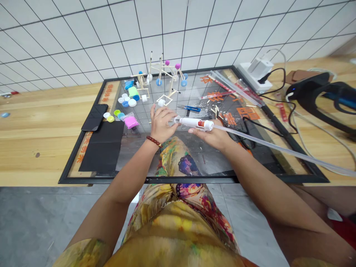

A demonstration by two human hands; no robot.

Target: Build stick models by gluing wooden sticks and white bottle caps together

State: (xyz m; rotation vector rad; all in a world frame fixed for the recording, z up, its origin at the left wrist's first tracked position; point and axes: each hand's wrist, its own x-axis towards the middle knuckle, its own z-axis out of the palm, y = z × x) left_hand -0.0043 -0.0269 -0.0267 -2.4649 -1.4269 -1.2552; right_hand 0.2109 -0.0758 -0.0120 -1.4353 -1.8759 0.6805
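Observation:
My right hand is closed around a white hot glue gun; a long clear glue stick runs out of its back end to the right. The nozzle points at my left hand. Between the thumb and fingers of that hand is a small whitish round piece, like a bottle cap, right at the nozzle tip. Whether the two touch, I cannot tell. Just beyond my hands lie blue-handled snips and a small stick frame with a white wheel.
Stick figures with coloured caps stand near the tiled wall. Loose bottle caps, a pink clay pack and a black phone lie left. Glue sticks, a power strip and black cables are right.

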